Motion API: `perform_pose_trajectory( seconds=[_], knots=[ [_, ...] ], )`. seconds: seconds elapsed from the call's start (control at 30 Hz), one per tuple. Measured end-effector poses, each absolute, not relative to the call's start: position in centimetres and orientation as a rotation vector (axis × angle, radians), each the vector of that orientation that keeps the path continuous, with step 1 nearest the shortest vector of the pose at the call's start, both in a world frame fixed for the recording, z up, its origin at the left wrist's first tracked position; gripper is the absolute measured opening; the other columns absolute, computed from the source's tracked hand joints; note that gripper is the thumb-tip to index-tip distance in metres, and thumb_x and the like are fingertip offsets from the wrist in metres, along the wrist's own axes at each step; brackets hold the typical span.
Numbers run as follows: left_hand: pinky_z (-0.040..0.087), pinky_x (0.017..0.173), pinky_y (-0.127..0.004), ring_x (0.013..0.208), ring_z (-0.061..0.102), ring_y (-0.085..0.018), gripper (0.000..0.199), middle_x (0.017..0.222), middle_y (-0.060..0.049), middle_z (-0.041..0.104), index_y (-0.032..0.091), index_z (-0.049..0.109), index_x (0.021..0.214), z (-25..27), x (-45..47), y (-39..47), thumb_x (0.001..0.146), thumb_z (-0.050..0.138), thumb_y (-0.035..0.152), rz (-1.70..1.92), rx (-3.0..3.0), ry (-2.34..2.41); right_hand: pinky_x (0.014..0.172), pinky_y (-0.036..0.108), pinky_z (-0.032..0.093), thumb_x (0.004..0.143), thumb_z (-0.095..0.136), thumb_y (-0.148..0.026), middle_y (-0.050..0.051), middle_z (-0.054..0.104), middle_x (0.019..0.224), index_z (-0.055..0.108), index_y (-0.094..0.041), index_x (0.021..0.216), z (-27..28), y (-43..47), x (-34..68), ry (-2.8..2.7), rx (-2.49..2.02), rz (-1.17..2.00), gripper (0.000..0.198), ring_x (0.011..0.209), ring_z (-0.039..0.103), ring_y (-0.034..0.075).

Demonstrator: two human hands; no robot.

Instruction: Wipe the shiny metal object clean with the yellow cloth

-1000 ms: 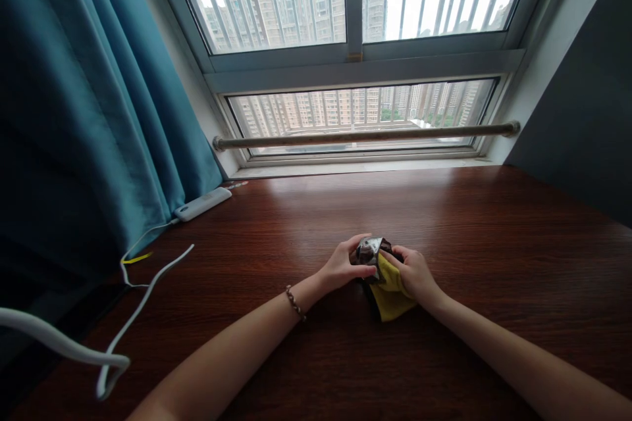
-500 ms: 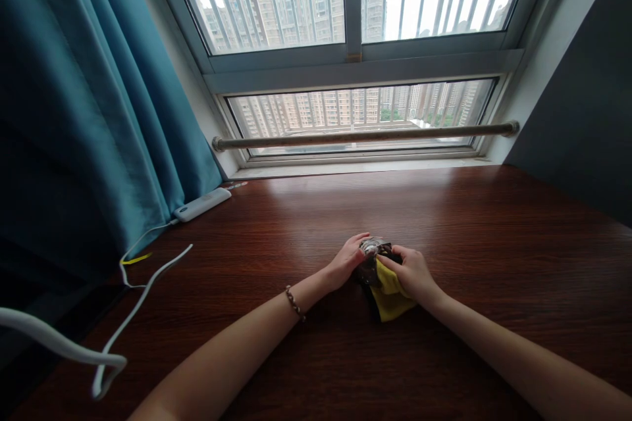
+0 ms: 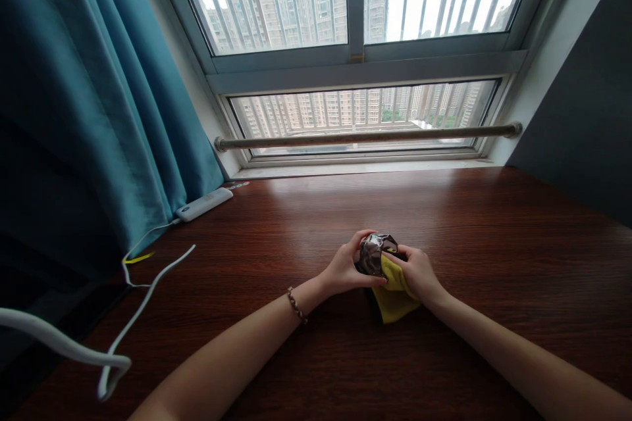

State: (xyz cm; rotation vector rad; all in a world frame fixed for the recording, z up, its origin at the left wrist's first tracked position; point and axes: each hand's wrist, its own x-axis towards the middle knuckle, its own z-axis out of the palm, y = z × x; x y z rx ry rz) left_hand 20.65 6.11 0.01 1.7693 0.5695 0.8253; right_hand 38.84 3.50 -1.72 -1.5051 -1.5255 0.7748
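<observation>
Small shiny dark object (image 3: 374, 254), upright between both hands above the worktop (image 3: 494, 243): left hand (image 3: 345, 266) gripping its left flank, right hand (image 3: 417, 274) pressing yellow cloth (image 3: 394, 293) to its right side, equally near.

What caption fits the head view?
Left hand grips a shiny object; right hand presses yellow cloth against it.

Desk by window, non-work stuff only

Dark wood table (image 3: 494, 263); teal curtain (image 3: 89, 112) at left; white power strip (image 3: 204, 204) near curtain foot w/ white cable (image 3: 148, 289) trailing fwd; metal rail (image 3: 365, 137) across barred window (image 3: 345, 0).
</observation>
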Motion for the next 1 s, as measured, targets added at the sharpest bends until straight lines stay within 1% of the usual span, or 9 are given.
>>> perform_pose_trajectory(
  seconds=[0.1, 0.23, 0.33, 0.43, 0.5, 0.63, 0.77, 0.83, 1.0],
  knots=[
    [0.039, 0.096, -0.041, 0.112, 0.051, -0.028, 0.078, 0.118, -0.013, 0.056, 0.016, 0.043, 0.127, 0.0, 20.4, 6.6, 0.060, 0.076, 0.039, 0.773, 1.770, 0.577, 0.055, 0.025, 0.041, 0.073, 0.061, -0.045, 0.003, 0.066, 0.068, 0.068, -0.013, 0.074, -1.7, 3.3, 38.9, -1.548, -1.466, 0.805, 0.033, 0.064, 0.059, 0.020],
    [0.018, 0.110, -0.044, 0.134, 0.022, -0.030, 0.064, 0.125, -0.010, 0.054, 0.018, 0.057, 0.118, 0.0, 20.3, 7.3, 0.066, 0.065, 0.053, 0.753, 1.796, 0.573, 0.055, 0.024, 0.040, 0.073, 0.063, -0.042, 0.002, 0.065, 0.065, 0.066, -0.014, 0.072, -1.3, 2.8, 38.7, -1.579, -1.447, 0.786, 0.028, 0.063, 0.059, 0.020],
    [0.012, 0.111, -0.043, 0.136, 0.015, -0.028, 0.061, 0.130, -0.009, 0.050, 0.017, 0.059, 0.115, -0.2, 20.4, 7.5, 0.071, 0.056, 0.060, 0.763, 1.804, 0.585, 0.054, 0.024, 0.038, 0.074, 0.061, -0.042, 0.002, 0.064, 0.063, 0.066, -0.014, 0.070, -1.0, 2.6, 38.6, -1.588, -1.451, 0.759, 0.029, 0.061, 0.058, 0.019],
    [0.017, 0.110, -0.045, 0.133, 0.022, -0.029, 0.068, 0.126, -0.011, 0.053, 0.015, 0.059, 0.115, -0.6, 20.7, 7.4, 0.074, 0.044, 0.067, 0.775, 1.805, 0.595, 0.054, 0.025, 0.037, 0.075, 0.058, -0.045, 0.003, 0.063, 0.061, 0.065, -0.014, 0.067, -1.1, 2.8, 38.6, -1.578, -1.474, 0.723, 0.034, 0.060, 0.056, 0.019],
    [0.020, 0.108, -0.046, 0.130, 0.029, -0.031, 0.071, 0.123, -0.011, 0.054, 0.016, 0.057, 0.115, -0.7, 20.9, 7.2, 0.069, 0.050, 0.069, 0.782, 1.814, 0.593, 0.053, 0.025, 0.035, 0.076, 0.056, -0.048, 0.003, 0.061, 0.059, 0.064, -0.013, 0.065, -1.3, 3.0, 38.7, -1.568, -1.496, 0.699, 0.037, 0.058, 0.053, 0.018],
    [0.025, 0.107, -0.044, 0.124, 0.038, -0.032, 0.089, 0.127, -0.012, 0.050, 0.018, 0.047, 0.125, -0.5, 21.1, 6.6, 0.047, 0.082, 0.043, 0.792, 1.843, 0.593, 0.053, 0.025, 0.033, 0.078, 0.054, -0.047, 0.001, 0.057, 0.057, 0.062, -0.012, 0.064, -1.7, 3.5, 38.7, -1.553, -1.516, 0.683, 0.039, 0.055, 0.049, 0.015],
    [0.034, 0.101, -0.041, 0.117, 0.046, -0.028, 0.105, 0.128, -0.015, 0.047, 0.019, 0.021, 0.138, -0.3, 21.1, 6.2, 0.053, 0.081, 0.030, 0.846, 1.811, 0.610, 0.050, 0.024, 0.032, 0.080, 0.052, -0.052, -0.002, 0.050, 0.051, 0.058, -0.013, 0.057, -2.0, 3.7, 38.7, -1.530, -1.518, 0.725, 0.045, 0.051, 0.047, 0.013],
    [0.039, 0.097, -0.038, 0.111, 0.051, -0.025, 0.106, 0.125, -0.014, 0.049, 0.021, 0.016, 0.138, -0.3, 21.0, 6.1, 0.054, 0.081, 0.029, 0.862, 1.788, 0.595, 0.049, 0.023, 0.032, 0.080, 0.052, -0.053, -0.002, 0.051, 0.051, 0.058, -0.013, 0.057, -2.0, 3.7, 38.8, -1.523, -1.511, 0.755, 0.046, 0.050, 0.048, 0.013],
    [0.046, 0.087, -0.036, 0.102, 0.057, -0.025, 0.082, 0.114, -0.013, 0.057, 0.017, 0.036, 0.127, -0.1, 20.8, 6.4, 0.059, 0.078, 0.034, 0.800, 1.772, 0.550, 0.057, 0.025, 0.041, 0.075, 0.060, -0.046, 0.003, 0.065, 0.068, 0.067, -0.012, 0.074, -2.0, 3.5, 39.0, -1.550, -1.453, 0.816, 0.035, 0.065, 0.059, 0.019]
  ],
)
